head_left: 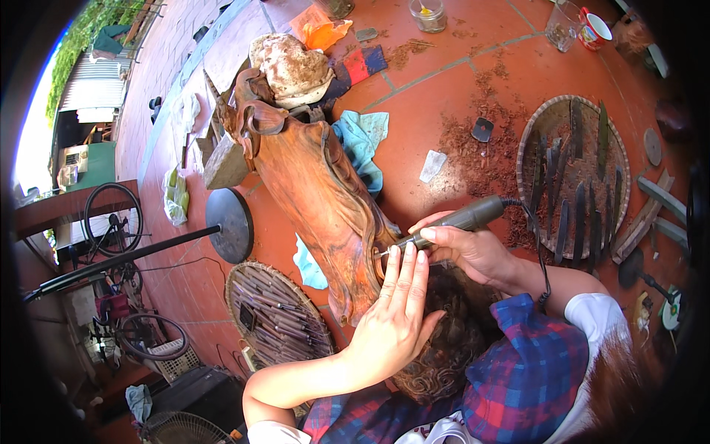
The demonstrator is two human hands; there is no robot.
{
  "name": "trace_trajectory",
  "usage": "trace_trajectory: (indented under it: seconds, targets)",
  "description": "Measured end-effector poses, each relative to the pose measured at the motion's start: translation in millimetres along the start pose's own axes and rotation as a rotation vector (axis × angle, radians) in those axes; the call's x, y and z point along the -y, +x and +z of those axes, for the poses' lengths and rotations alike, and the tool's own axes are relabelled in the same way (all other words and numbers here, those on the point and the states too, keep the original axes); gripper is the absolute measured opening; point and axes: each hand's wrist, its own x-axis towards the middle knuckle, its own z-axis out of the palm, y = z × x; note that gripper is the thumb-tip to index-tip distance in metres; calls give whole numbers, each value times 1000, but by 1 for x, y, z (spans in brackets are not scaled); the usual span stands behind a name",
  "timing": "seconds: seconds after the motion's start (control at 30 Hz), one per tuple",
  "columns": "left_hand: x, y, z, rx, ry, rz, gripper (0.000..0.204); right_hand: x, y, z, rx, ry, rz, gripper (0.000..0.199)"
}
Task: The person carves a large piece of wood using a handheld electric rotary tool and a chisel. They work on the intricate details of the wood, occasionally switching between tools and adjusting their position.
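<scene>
A large carved wooden piece (299, 185), reddish brown and glossy, lies slantwise in front of me. My right hand (466, 248) is closed round a dark green rotary carving tool (473, 215), whose cord runs down past my wrist. The thin bit meets the wood's near right edge, or sits just beside it; my fingers partly cover the spot. My left hand (396, 300) lies with its fingers stretched out, fingertips by the tool's nose and against the wood. Below my hands is a dark, curly carved wooden mass (447, 333).
At right, a round woven tray (523, 174) holds several files. Another basket (231, 285) at left is full of chisel-like tools. A black stand base (230, 226) with a pole, blue cloths (362, 144), a glass jar (427, 15) and wood shavings (481, 159) occupy the tiled floor.
</scene>
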Motion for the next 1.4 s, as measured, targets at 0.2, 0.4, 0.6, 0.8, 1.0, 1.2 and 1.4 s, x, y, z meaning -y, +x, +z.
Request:
trace_trajectory:
  seconds: [0.2,0.4,0.6,0.8,1.0,1.2,1.4]
  targets:
    - [3,2,1,-16,-24,8,82,-3,1,-1,10,56,-6,23]
    - [-7,-5,-2,20,-12,14,82,-11,-4,-9,14,131,58,25]
    - [7,4,5,-26,-4,34,82,-13,2,-10,2,145,50,28]
    - [-1,1,4,10,4,17,81,-18,-7,-10,14,222,49,29]
    - [-11,-8,-2,39,-6,34,81,-20,-11,-20,66,221,129,28]
    - [-5,0,3,-23,0,80,81,-2,-7,-12,44,91,-1,28]
    - [-6,3,6,1,-41,63,84,17,-6,-4,52,-197,-108,25]
